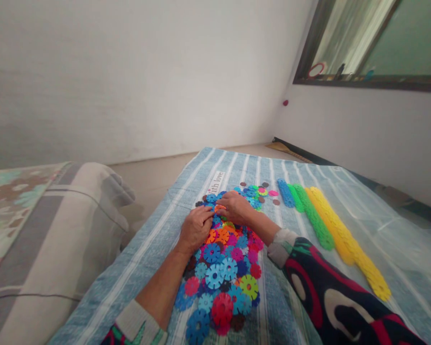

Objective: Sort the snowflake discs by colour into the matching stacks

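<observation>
My left hand [196,228] reaches into a heap of plastic snowflake discs, its fingers curled and pressed together; what they hold, if anything, is hidden. My right hand [235,208] comes in from the right, its fingers bent and closed around an orange snowflake disc [220,209], fingertips close to those of the left. The heap mixes many colours. Nearer to me lie loose orange discs [221,235], light blue discs [214,276], a red disc [222,309] and a lime-green disc [249,286].
Right of the heap lie rows of overlapping discs: a blue row [285,193], green rows [314,218] and yellow rows [352,242]. Clear plastic sheeting [391,235] spreads beyond them. A striped blue cloth [136,268] covers the table. At left stands a fabric-covered seat [82,215].
</observation>
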Demonstrator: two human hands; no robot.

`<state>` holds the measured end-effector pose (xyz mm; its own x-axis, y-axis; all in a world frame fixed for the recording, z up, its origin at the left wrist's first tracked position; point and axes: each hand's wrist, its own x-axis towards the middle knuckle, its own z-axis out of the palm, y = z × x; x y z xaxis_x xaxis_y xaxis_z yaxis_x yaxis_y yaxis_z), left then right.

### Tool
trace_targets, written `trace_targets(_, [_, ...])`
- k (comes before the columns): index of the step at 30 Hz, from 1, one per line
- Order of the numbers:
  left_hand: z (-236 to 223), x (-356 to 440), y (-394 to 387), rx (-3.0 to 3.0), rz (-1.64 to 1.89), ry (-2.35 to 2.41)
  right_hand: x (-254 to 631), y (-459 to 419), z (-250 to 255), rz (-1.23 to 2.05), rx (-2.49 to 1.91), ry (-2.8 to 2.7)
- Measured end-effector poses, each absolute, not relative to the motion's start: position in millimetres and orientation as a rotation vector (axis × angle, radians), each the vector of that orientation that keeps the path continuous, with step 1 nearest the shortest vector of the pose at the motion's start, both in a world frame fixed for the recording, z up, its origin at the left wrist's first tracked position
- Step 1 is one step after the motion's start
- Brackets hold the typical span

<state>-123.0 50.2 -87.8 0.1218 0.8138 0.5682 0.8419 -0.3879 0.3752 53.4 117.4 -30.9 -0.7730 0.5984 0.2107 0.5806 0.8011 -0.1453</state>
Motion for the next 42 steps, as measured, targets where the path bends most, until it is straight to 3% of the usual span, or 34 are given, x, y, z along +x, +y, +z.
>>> trace_targets(14, [-92,-120,51,-2.292,-1.18,-1.754,51,116,-35,-0.055,-1.076,-2.779])
trace_targets(32, [-86,-124,49,-2.297,-1.291,-1.723,27,119,-35,0.226,-1.219,-2.608])
trace_targets(42, [-80,-119,45,-2.238,-1.412,-1.847,58,124,-14,0.39,-1.24,-2.414])
